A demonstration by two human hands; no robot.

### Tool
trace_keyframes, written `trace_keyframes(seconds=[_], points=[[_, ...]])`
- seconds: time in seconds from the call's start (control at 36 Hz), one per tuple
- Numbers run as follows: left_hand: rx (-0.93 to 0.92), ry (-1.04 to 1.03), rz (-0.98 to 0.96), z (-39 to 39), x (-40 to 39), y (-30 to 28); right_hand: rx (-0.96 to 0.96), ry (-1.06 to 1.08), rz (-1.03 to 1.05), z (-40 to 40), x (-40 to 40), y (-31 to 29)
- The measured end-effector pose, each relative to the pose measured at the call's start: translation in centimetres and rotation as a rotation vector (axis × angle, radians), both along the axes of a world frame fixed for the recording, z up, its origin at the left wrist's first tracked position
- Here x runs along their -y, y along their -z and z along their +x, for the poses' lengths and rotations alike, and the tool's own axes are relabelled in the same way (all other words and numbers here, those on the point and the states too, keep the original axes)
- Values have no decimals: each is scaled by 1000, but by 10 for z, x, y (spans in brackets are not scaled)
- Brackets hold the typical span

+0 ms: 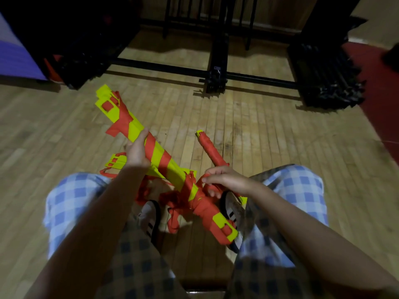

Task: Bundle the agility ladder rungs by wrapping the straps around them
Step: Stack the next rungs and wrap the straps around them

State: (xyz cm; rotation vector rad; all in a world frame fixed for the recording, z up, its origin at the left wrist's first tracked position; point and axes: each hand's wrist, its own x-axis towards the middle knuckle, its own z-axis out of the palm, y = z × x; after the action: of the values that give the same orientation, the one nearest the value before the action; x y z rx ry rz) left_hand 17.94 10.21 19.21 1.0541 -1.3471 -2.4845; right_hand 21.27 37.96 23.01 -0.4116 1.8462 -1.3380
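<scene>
A bundle of yellow ladder rungs [138, 128] runs diagonally from upper left down to my feet, with orange strap [195, 199] wound around it in a spiral. My left hand [137, 152] grips the bundle near its middle from the left side. My right hand [226, 180] pinches the orange strap next to the bundle's lower part. A second, fully orange-wrapped bundle [212, 153] lies on the floor behind my right hand. Loose orange strap loops [172, 221] hang below the bundle between my shoes.
More yellow rungs [116, 164] lie on the wooden floor [259, 130] under my left wrist. A black metal frame [216, 70] and black stacked gear [326, 78] stand ahead. A red mat [382, 100] lies at the right. My knees in checked trousers flank the bundle.
</scene>
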Motion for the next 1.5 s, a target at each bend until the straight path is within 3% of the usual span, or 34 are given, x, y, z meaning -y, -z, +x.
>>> trace_keyframes(seconds=[0.17, 0.36, 0.56, 0.64, 0.89, 1.0, 1.28, 1.5], points=[[-130, -20, 49, 2, -17, -13, -67, -70, 88, -1, 3, 1], [-177, -4, -292, 3, -24, -19, -109, -229, 307, -2, 0, 10], [-93, 88, -458, -3, -16, -8, -99, -136, 217, -2, 0, 8], [-173, 115, -516, 6, -28, -20, -70, -94, 171, -1, 2, 8], [-171, 79, -377, 6, -32, -11, -63, 20, 154, 1, 5, 14], [-103, 66, -484, 5, -27, -9, -56, 142, 183, -6, 2, 19], [-44, 120, -618, 4, -32, -7, 18, 33, 98, -1, 3, 14], [-87, 173, -474, 10, -34, -6, 55, -19, 34, -2, 4, 9]])
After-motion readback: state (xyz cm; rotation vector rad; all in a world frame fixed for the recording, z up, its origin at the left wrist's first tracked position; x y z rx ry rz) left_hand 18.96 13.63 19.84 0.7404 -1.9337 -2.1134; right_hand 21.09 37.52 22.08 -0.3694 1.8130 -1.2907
